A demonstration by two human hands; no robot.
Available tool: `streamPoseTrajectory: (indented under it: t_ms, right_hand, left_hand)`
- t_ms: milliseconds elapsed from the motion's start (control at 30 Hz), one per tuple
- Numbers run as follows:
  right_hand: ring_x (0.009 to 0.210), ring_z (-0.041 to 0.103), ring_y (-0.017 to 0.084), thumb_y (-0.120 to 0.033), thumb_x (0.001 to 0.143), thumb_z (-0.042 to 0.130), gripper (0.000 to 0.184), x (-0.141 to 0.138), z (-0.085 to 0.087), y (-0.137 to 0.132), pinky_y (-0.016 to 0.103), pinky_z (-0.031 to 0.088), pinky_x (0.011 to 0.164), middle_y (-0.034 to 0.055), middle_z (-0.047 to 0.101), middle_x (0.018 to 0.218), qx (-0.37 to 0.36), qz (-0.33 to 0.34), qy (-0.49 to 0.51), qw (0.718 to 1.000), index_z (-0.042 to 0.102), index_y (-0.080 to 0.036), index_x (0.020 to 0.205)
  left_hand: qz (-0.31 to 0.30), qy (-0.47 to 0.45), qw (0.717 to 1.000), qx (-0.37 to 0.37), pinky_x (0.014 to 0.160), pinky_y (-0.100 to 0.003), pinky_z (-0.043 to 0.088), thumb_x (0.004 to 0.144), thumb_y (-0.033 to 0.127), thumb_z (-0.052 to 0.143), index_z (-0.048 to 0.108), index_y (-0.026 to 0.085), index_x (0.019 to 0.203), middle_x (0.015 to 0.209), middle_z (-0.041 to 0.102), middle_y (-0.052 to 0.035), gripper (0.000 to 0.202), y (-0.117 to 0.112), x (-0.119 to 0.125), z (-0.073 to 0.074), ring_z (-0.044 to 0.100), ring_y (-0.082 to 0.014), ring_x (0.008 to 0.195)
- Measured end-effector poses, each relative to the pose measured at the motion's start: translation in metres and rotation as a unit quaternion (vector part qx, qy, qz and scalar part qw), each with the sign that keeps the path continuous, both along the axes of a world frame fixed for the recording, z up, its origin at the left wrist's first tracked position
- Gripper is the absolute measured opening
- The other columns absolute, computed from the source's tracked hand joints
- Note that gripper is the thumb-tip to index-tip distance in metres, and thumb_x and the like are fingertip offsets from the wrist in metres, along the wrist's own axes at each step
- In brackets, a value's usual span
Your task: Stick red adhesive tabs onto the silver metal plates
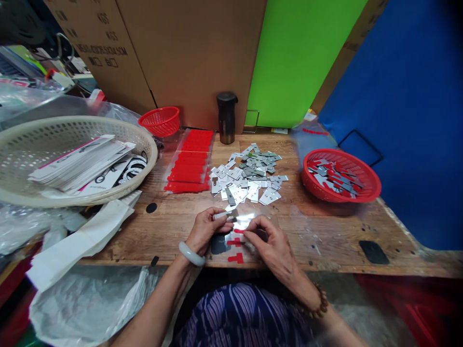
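My left hand is closed on a small flat metal plate, pinched between thumb and fingers. Just to its right, my right hand pinches a small red sticker at the edge of a clear backing sheet. Two more T-shaped red stickers lie below on that sheet near the table's front edge. Beyond my hands a loose pile of metal plates spreads over the wooden table. Left of the pile lie stacked sheets of red stickers.
At the right, a red basket holds plates with red on them. A large cream basket with printed cards stands left, a small red basket behind it. A dark bottle stands at the back before cardboard.
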State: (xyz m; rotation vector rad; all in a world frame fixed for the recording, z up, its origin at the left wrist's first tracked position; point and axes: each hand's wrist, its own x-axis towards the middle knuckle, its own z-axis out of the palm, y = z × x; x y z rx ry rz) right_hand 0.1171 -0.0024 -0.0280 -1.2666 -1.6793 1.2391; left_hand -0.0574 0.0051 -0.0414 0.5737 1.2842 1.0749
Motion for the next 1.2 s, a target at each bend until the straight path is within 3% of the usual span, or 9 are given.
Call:
streamPoseTrajectory:
  t_ms: [133,267,567,833,1200]
  right_hand:
    - [0.065,0.049,0.013,-0.021,0.081,0.054,0.008,0.012,0.009,0.004,0.024,0.037,0.060,-0.0024,0.053,0.069,0.028,-0.002,-0.015,1.000,0.052,-0.020,0.074]
    - [0.066,0.048,0.012,-0.015,0.082,0.050,0.008,0.016,0.013,0.004,0.023,0.036,0.061,-0.0029,0.052,0.070,0.047,0.016,-0.033,0.998,0.051,-0.019,0.075]
    - [0.067,0.047,0.011,-0.010,0.083,0.047,0.012,0.021,0.011,-0.004,0.023,0.035,0.064,-0.0032,0.051,0.072,0.055,0.044,-0.046,0.996,0.049,-0.019,0.075]
    - [0.068,0.047,0.011,-0.010,0.084,0.047,0.012,0.023,0.010,-0.006,0.023,0.035,0.063,-0.0036,0.051,0.073,0.046,0.036,-0.025,0.998,0.049,-0.020,0.077]
    - [0.066,0.046,0.010,-0.009,0.083,0.048,0.012,0.023,0.003,-0.006,0.022,0.034,0.062,-0.0042,0.050,0.071,0.056,0.025,-0.021,0.998,0.049,-0.020,0.076]
  left_hand:
    - [-0.060,-0.092,0.993,-0.044,0.066,-0.022,0.056,0.076,0.010,0.062,0.056,0.009,0.091,0.074,0.072,-0.0119,0.017,-0.013,0.004,0.018,0.070,-0.0156,0.064]
    - [-0.087,-0.105,0.988,-0.074,0.066,-0.019,0.055,0.080,0.007,0.056,0.055,0.008,0.096,0.077,0.072,-0.0133,0.016,-0.022,0.009,0.028,0.070,-0.0154,0.069]
    - [-0.123,-0.066,0.987,-0.085,0.061,-0.019,0.055,0.082,0.008,0.054,0.054,0.009,0.099,0.076,0.072,-0.0120,0.017,-0.026,0.020,0.027,0.069,-0.0128,0.062]
    - [-0.128,-0.065,0.986,-0.088,0.061,-0.019,0.055,0.078,0.014,0.063,0.056,0.009,0.098,0.076,0.072,-0.0124,0.022,-0.026,0.024,0.030,0.069,-0.0137,0.062]
    - [-0.133,-0.058,0.985,-0.088,0.061,-0.019,0.055,0.081,0.012,0.057,0.056,0.009,0.099,0.081,0.072,-0.0134,0.018,-0.027,0.026,0.029,0.069,-0.0131,0.062]
